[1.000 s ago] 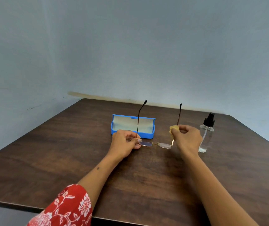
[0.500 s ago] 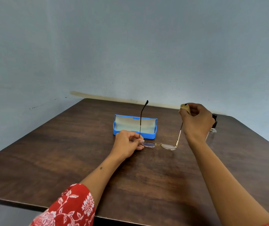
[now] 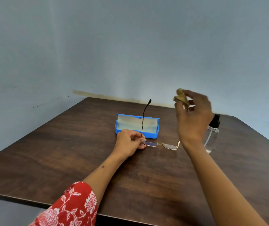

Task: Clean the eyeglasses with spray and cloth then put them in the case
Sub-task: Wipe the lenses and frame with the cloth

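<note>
The gold-rimmed eyeglasses (image 3: 169,146) rest lenses-down on the brown table (image 3: 65,154), their temples pointing up. My left hand (image 3: 130,142) pinches the frame at the left lens, by the hinge of the dark left temple. Raised above the right lens, my right hand (image 3: 192,115) grips a small tan cloth (image 3: 181,97) between its fingertips; the right temple is mostly hidden behind that hand. The blue case (image 3: 153,136) lies open just behind the glasses, its pale lining showing.
A clear spray bottle (image 3: 211,136) with a black pump top stands to the right, partly behind my right wrist. A grey-blue wall rises behind the table. The table's near edge runs across the bottom left.
My right hand has slid the cloth up the right temple from near the lens to above its tip. The left hand has stayed on the frame.
</note>
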Demonstrator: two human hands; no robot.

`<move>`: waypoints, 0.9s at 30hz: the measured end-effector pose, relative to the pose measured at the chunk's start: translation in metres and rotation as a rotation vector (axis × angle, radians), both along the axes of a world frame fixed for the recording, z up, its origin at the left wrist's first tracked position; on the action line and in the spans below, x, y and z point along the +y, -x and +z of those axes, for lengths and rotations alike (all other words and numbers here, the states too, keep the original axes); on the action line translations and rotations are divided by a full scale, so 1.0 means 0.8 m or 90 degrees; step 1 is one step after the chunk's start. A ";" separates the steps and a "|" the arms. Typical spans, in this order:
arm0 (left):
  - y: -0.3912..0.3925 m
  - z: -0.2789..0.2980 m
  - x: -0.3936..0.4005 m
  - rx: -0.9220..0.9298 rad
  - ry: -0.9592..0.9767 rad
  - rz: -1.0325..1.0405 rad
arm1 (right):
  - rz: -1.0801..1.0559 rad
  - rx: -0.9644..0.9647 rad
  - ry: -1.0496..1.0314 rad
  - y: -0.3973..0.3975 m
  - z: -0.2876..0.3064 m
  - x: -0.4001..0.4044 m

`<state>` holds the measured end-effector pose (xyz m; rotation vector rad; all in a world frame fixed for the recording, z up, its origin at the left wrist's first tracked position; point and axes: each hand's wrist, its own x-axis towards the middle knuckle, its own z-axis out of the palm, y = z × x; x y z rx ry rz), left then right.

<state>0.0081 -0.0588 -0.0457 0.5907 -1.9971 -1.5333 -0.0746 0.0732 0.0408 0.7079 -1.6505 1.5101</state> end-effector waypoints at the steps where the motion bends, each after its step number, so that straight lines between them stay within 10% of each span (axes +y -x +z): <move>1: 0.000 0.000 0.000 0.002 -0.002 -0.001 | 0.032 -0.005 -0.034 -0.006 -0.007 -0.005; 17: -0.004 0.001 0.002 0.034 -0.014 -0.022 | 0.309 -0.452 -0.215 -0.030 -0.064 -0.040; 27: -0.005 -0.002 0.000 0.039 0.033 -0.039 | 0.292 -0.409 -0.251 -0.031 -0.066 -0.043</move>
